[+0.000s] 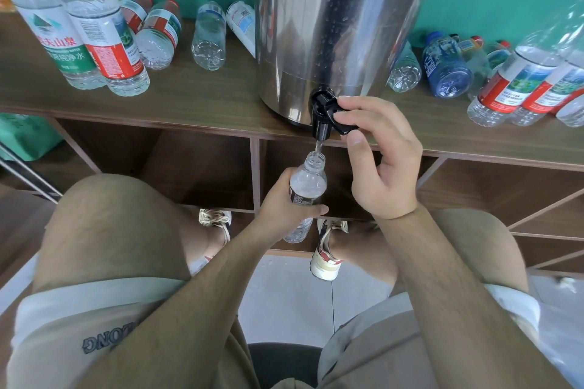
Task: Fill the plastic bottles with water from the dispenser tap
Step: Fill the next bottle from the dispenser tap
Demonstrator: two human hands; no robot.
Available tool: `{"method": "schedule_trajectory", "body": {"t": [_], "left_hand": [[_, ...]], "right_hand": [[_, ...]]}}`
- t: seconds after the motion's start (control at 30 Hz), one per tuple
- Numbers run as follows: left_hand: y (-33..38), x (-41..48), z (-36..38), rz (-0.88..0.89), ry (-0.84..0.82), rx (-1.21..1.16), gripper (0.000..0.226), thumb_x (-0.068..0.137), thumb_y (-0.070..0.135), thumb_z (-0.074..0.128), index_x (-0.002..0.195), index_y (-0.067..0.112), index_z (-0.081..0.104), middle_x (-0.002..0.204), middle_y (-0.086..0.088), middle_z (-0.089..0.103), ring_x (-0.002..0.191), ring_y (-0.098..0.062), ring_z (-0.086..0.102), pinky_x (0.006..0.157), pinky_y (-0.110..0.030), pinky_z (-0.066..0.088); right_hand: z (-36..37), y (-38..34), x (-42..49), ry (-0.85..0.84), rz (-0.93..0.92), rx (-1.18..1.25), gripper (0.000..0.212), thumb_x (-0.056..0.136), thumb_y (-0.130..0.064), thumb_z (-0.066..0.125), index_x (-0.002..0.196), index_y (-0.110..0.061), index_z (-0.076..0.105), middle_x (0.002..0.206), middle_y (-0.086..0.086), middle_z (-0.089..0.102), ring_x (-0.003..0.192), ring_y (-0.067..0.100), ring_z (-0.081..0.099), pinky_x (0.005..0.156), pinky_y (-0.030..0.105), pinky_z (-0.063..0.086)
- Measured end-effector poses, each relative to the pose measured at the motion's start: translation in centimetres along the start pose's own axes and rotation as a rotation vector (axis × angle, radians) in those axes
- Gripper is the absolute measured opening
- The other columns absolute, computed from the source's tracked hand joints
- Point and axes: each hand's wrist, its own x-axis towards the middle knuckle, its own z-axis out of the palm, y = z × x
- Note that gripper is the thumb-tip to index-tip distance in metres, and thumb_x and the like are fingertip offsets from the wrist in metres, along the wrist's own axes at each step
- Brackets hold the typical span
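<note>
Standing upright just below the black tap [323,123], the uncapped plastic bottle [308,183] has its open mouth right under the spout. A thin stream of water [318,146] runs from the spout into the neck. The bottle is gripped by the left hand [284,208], which lies to its left and a little lower. The fingers wrap round the labelled middle and the thumb crosses the front, so the neck and shoulder stand clear above the hand and the base shows beneath it.

The right hand [382,164] is above and to the right of the bottle, apart from it. Its fingertips and thumb are curled onto the tap's black lever [343,128], holding it.

The tap juts from the foot of the steel dispenser [331,25], which stands at the front edge of the wooden surface [205,98]. Left of the dispenser two labelled bottles [94,35] stand together and several clear bottles [208,35] lie on their sides. To the right lies a blue bottle [447,69], with red-labelled bottles [518,85] standing near the edge.
</note>
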Motion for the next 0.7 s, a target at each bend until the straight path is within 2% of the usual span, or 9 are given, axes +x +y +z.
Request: {"method": "schedule_trajectory", "body": {"t": [0.17, 0.43, 0.7], "left_hand": [[0.14, -0.01, 0.02, 0.014, 0.005, -0.006, 0.079, 0.07, 0.03, 0.096, 0.131, 0.044, 0.047, 0.121, 0.023, 0.061, 0.114, 0.0, 0.059, 0.087, -0.017, 0.046], [0.5, -0.1, -0.02, 0.043, 0.009, -0.01, 0.082, 0.072, 0.027, 0.096, 0.137, 0.037, 0.047, 0.127, 0.018, 0.061, 0.121, -0.007, 0.059, 0.098, -0.026, 0.049], [0.74, -0.25, -0.01, 0.06, 0.017, -0.032, 0.08, 0.072, 0.026, 0.096, 0.134, 0.04, 0.048, 0.124, 0.02, 0.062, 0.118, -0.004, 0.061, 0.096, -0.024, 0.05]], "right_hand": [[0.02, -0.03, 0.04, -0.001, -0.004, 0.005, 0.026, 0.1, -0.002, 0.051, 0.11, 0.008, 0.073, 0.121, 0.026, 0.068, 0.12, 0.014, 0.063, 0.099, 0.019, 0.047], [0.01, -0.14, 0.07, -0.001, 0.004, 0.005, 0.027, 0.1, -0.002, 0.05, 0.11, 0.008, 0.073, 0.121, 0.026, 0.068, 0.12, 0.012, 0.062, 0.096, 0.018, 0.047], [0.03, -0.06, 0.02, 0.0, 0.002, -0.001, 0.026, 0.1, -0.002, 0.05, 0.111, 0.007, 0.073, 0.121, 0.026, 0.068, 0.121, 0.012, 0.062, 0.097, 0.018, 0.047]]}}
